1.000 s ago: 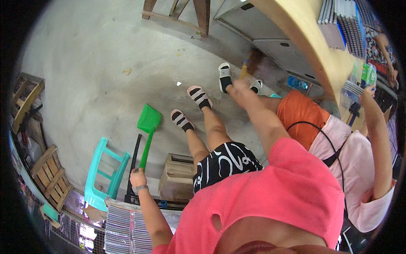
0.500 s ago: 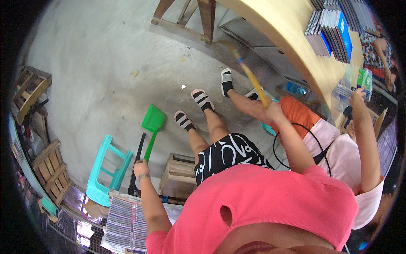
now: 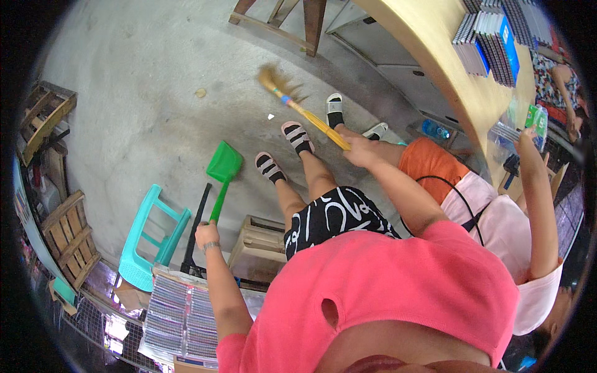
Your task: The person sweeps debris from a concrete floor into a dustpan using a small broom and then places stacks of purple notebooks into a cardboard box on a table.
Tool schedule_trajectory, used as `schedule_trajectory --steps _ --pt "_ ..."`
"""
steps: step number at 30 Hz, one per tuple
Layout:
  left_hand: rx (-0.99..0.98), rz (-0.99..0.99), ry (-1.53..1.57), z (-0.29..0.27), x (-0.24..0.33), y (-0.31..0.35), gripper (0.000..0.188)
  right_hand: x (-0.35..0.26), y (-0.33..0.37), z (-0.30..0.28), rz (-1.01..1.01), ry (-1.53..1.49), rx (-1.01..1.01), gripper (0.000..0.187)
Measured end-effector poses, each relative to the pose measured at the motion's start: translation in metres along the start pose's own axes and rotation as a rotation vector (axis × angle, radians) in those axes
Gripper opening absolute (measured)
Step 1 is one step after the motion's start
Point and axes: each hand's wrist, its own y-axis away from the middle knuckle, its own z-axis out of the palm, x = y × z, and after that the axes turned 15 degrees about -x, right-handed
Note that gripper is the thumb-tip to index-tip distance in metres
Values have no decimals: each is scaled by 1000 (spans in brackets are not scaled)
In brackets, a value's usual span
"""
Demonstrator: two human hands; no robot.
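Observation:
My left hand (image 3: 206, 235) is closed around the handle of a green dustpan (image 3: 224, 163), whose scoop hangs over the floor to the left of my feet. A broom (image 3: 312, 118) with a yellow handle is gripped in my right hand (image 3: 362, 151). Its brown bristles, blurred by motion, are out over the concrete ahead of my feet. A small white scrap (image 3: 270, 117) lies on the floor between the bristles and my sandals. Farther off rests a brownish dry leaf (image 3: 200, 93).
Close on my right stands another person (image 3: 491, 217), reaching to a wooden table (image 3: 429, 37) bearing spiral notebooks (image 3: 497, 53). A turquoise stool (image 3: 140, 248) and stacked packed notebooks (image 3: 174, 311) are at left. Wooden pallets (image 3: 71, 239) line the far left. A wooden trestle (image 3: 314, 25) stands ahead.
My right hand has swung the broom leftward, carrying its bristles from beside the table to in front of my feet. The dustpan has shifted only slightly in view.

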Motion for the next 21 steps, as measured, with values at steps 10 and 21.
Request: schedule_trajectory --steps 10,21 --pt "-2 6 18 -7 7 6 38 59 51 -65 427 -729 146 20" --pt "23 17 30 -4 2 10 37 -28 -84 45 243 -307 260 20"
